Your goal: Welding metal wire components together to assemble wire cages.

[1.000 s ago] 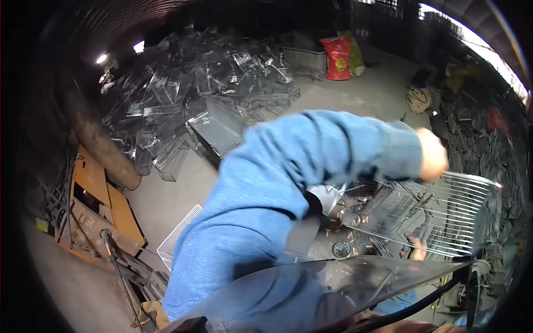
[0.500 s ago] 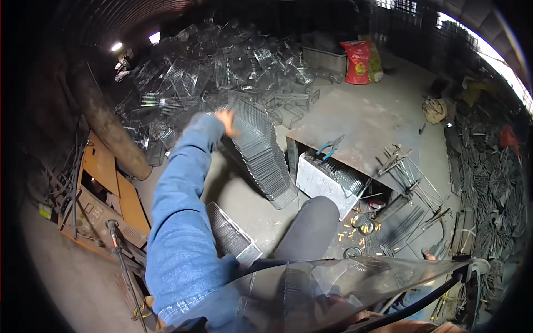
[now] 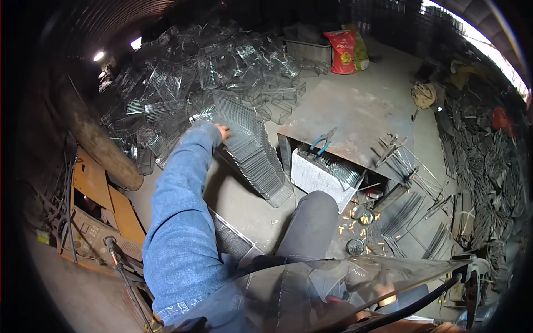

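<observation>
My left arm, in a blue denim sleeve, stretches forward and left. My left hand [image 3: 222, 132] is at the upper corner of a leaning stack of wire mesh panels [image 3: 252, 152] on the concrete floor, its fingers curled on the top panel's edge. My knee in dark trousers [image 3: 311, 219] is below the stack. Low in the picture, behind a clear curved visor [image 3: 344, 288], a blurred flesh-coloured patch may be my right hand [image 3: 383, 293]; its fingers do not show.
A big heap of wire cages [image 3: 194, 77] lies behind the stack. A steel table [image 3: 355, 111] carries blue-handled pliers [image 3: 322, 141]. Wire rods [image 3: 408, 213] and small tins [image 3: 355, 246] lie at right. An orange machine [image 3: 94, 194] stands left, a red sack [image 3: 342, 51] far back.
My left arm swung from a mesh panel at the right over to the left, then came down onto the leaning stack. The view turned left with it.
</observation>
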`<action>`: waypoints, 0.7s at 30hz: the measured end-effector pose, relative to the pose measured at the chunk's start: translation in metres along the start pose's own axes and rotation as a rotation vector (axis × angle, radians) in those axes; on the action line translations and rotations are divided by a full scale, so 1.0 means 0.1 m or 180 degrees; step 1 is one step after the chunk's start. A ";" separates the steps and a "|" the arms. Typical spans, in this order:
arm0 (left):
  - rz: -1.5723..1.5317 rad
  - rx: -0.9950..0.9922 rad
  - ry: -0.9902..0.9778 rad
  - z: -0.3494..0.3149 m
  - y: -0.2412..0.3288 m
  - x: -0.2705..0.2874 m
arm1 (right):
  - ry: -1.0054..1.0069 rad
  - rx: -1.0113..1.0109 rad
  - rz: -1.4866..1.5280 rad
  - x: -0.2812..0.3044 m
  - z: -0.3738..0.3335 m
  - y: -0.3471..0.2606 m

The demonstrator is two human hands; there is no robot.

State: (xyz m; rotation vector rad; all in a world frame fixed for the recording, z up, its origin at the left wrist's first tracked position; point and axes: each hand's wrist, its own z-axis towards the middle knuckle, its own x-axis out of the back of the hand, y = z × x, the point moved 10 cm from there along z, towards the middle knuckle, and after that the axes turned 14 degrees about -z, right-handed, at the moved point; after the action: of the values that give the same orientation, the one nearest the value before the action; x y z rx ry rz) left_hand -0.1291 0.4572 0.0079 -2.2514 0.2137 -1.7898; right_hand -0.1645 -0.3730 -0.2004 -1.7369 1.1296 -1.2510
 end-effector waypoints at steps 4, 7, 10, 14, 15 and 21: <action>-0.0287 0.1132 -0.0353 0.10 -0.76 -0.68 | -0.0652 -0.0223 0.0022 -0.60 -0.16 -0.42; 0.0154 0.0554 -0.0225 0.14 -0.20 -0.34 | -0.0853 -0.0586 0.0040 -0.89 -0.31 -0.50; -0.0622 0.1073 -0.0128 -0.18 -0.45 -0.08 | -0.0742 -0.0569 -0.0016 -0.87 -0.38 -0.52; -0.0732 0.1088 0.0367 -0.55 -0.64 0.53 | -0.0525 -0.0388 -0.0696 -0.86 -0.42 -0.72; -0.0828 0.0852 0.1111 -0.68 -0.61 0.77 | -0.0464 0.0130 -0.0569 -0.88 -0.39 -0.75; -0.0322 0.0097 0.0480 -0.40 -0.24 0.58 | -0.0660 -0.0457 -0.0063 -1.03 -0.45 -0.83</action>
State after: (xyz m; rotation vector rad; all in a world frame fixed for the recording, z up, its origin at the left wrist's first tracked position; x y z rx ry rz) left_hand -0.1554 0.4598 0.0776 -2.1434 0.1016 -2.0028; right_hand -0.2028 -0.2487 -0.1480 -1.9387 1.1043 -0.9947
